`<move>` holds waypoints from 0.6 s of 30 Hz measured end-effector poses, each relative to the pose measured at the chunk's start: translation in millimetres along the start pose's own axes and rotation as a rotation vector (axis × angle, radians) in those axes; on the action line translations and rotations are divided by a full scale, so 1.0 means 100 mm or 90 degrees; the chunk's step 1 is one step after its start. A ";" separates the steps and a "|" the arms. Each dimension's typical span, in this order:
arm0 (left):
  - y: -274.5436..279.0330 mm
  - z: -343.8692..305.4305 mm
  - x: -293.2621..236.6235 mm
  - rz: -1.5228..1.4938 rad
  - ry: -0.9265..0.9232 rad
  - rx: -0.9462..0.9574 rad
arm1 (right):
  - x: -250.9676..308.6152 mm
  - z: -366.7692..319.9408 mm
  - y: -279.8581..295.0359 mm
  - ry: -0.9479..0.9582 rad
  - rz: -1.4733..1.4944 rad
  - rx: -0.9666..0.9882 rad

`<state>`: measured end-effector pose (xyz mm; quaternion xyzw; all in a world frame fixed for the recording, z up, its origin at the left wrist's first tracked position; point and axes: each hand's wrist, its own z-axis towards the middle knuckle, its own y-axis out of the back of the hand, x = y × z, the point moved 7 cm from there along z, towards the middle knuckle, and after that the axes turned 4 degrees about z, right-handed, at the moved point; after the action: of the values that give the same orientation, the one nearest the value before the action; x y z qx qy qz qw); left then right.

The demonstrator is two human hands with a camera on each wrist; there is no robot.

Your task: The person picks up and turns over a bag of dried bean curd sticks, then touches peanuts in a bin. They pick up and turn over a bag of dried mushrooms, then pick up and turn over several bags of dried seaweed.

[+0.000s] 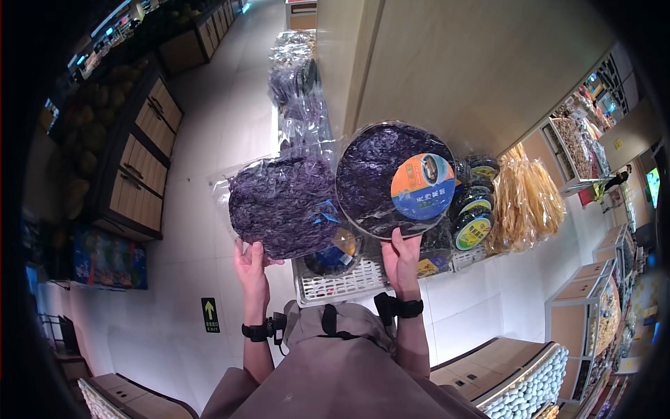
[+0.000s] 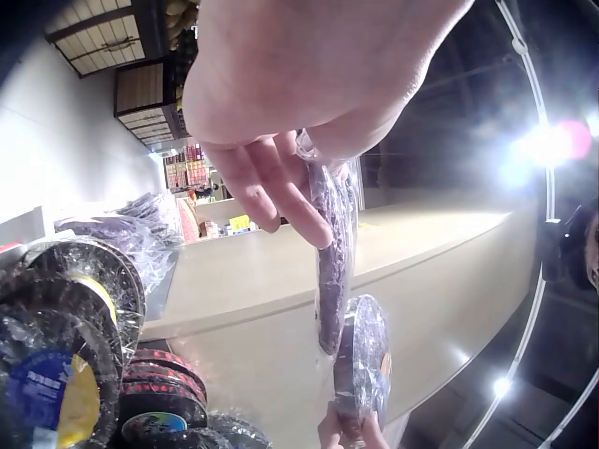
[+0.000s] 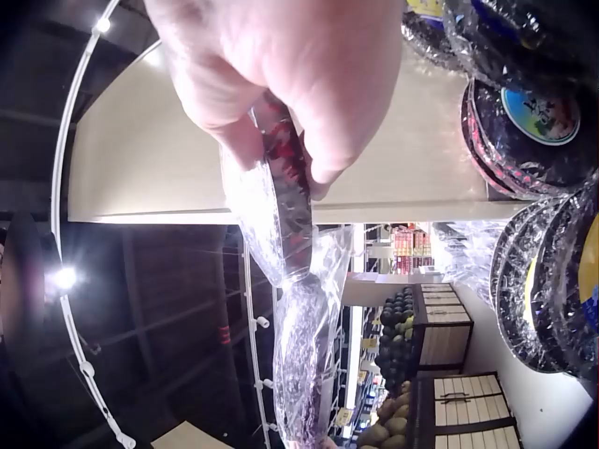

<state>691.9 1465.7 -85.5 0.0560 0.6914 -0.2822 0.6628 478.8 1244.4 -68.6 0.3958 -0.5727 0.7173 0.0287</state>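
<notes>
In the head view my left hand [image 1: 252, 269] pinches the lower edge of a clear bag of dark purple dried seaweed [image 1: 279, 206]. Its thumb lies on the near face, and in the left wrist view the bag [image 2: 332, 271] shows edge-on below the fingers. My right hand [image 1: 403, 262] grips the bottom rim of a round pack of dried seaweed [image 1: 370, 174] with an orange and blue label [image 1: 423, 186]. From the right wrist, this round pack [image 3: 285, 187] appears as a thin disc between thumb and fingers. Both packs are held up side by side, their edges close together.
Below them stands a white slotted display rack [image 1: 349, 285] with several round packs [image 1: 473, 227] on it. Bundles of yellowish dried strips [image 1: 527, 202] lie at its right end. Behind rises a pale wooden panel [image 1: 460, 70]. More bagged seaweed [image 1: 300, 105] lines the left; wooden cabinets [image 1: 143, 157] stand across the aisle.
</notes>
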 end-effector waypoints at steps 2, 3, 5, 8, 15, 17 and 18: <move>-0.05 -0.01 -0.01 0.025 0.019 -0.020 | 0.01 -0.01 -0.01 -0.003 -0.004 -0.009; -0.05 -0.01 -0.02 0.028 0.016 -0.024 | 0.00 -0.01 0.00 -0.006 0.000 -0.007; -0.03 -0.01 0.01 -0.006 0.011 -0.010 | 0.01 -0.01 0.02 0.009 -0.021 -0.008; -0.02 -0.02 0.04 -0.014 0.012 -0.021 | 0.01 -0.01 0.04 0.009 -0.029 -0.010; -0.09 0.01 0.00 -0.005 0.007 -0.009 | 0.05 -0.01 0.00 0.017 -0.028 0.000; -0.11 0.00 -0.02 -0.018 0.013 -0.003 | 0.06 -0.01 0.02 0.016 -0.034 -0.007; -0.12 0.00 -0.04 -0.012 0.020 -0.005 | 0.05 0.00 0.04 0.017 -0.032 -0.007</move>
<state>687.0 1456.8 -78.4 0.0511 0.7031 -0.2849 0.6495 473.1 1241.1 -68.5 0.4004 -0.5658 0.7186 0.0565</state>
